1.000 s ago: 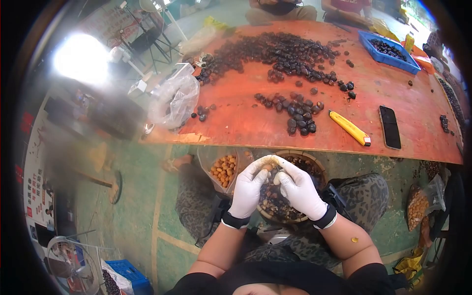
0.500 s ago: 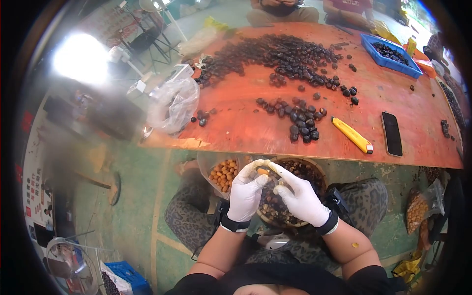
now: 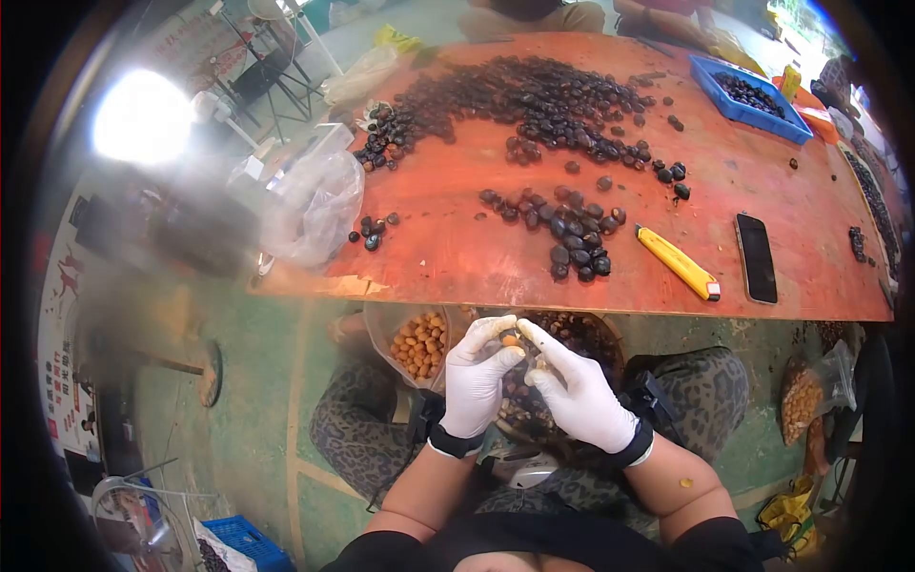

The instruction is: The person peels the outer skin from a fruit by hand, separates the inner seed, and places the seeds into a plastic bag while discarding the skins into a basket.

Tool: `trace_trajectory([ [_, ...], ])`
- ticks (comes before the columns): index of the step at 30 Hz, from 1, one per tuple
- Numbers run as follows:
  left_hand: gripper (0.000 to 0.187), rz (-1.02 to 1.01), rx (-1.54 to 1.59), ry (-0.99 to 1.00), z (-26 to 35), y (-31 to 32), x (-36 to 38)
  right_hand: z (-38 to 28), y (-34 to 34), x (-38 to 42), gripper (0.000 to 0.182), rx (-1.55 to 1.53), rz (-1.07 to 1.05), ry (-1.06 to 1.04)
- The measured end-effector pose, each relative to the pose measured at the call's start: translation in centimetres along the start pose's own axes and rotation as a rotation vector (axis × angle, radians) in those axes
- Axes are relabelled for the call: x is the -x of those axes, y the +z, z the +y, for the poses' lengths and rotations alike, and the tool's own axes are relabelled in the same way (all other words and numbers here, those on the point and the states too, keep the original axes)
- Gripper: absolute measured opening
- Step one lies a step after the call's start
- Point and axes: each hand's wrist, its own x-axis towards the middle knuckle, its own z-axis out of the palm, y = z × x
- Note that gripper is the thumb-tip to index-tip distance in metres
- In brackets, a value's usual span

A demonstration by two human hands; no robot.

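Both hands wear white gloves and meet at the fingertips, below the table's near edge. Between the curled thumb and fingers of my left hand [image 3: 475, 377] sits a small orange kernel [image 3: 511, 340]. My right hand [image 3: 583, 400] touches the left at its index fingertip. Its thumb and fingers are bent close to the kernel, and what they grip is hidden. Under the hands stands a round basket [image 3: 620, 355] of dark shells and bits, partly covered by the gloves. Left of it, a pale tub [image 3: 379, 345] holds many peeled orange kernels [image 3: 419, 345].
On the red table [image 3: 429, 257] lie a big spread of dark nuts [image 3: 534, 95], a nearer heap [image 3: 577, 234], a yellow box cutter [image 3: 677, 263], a phone [image 3: 756, 257], a plastic bag [image 3: 315, 205] and a blue tray [image 3: 753, 105]. Other people sit across it.
The whole view has shifted slightly, so the table and its things appear further left. The orange kernel shows a little lower between the fingers; both hands keep nearly the same pose.
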Motion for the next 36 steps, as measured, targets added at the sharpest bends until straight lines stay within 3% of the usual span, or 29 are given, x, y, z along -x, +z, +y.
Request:
trace_trajectory([
  [4,0.034,0.017,-0.082,0.009,-0.1,0.2,0.0,1.0,0.6,0.0,0.057,0.039,0.115,-0.134],
  [10,0.033,0.074,-0.173,-0.022,0.7,1.2,0.4,1.1,0.7,0.2,0.052,0.115,0.114,-0.153],
  [16,0.035,0.035,-0.231,-0.088,1.9,0.7,0.4,1.1,0.6,0.0,0.050,-0.133,0.073,0.110],
  [18,0.036,0.049,-0.214,-0.120,2.5,1.1,0.4,1.0,0.5,0.0,0.053,-0.055,0.046,0.077],
  [22,0.038,0.045,-0.216,0.007,1.6,0.4,0.2,-0.2,0.5,0.1,0.059,0.016,-0.014,0.114],
  [25,0.039,0.044,-0.141,-0.006,0.9,-0.2,0.2,0.6,0.7,0.2,0.061,0.138,0.001,-0.109],
  [36,0.034,0.017,0.036,-0.133,1.1,-0.1,0.3,0.6,0.7,0.2,0.061,0.144,0.017,-0.133],
])
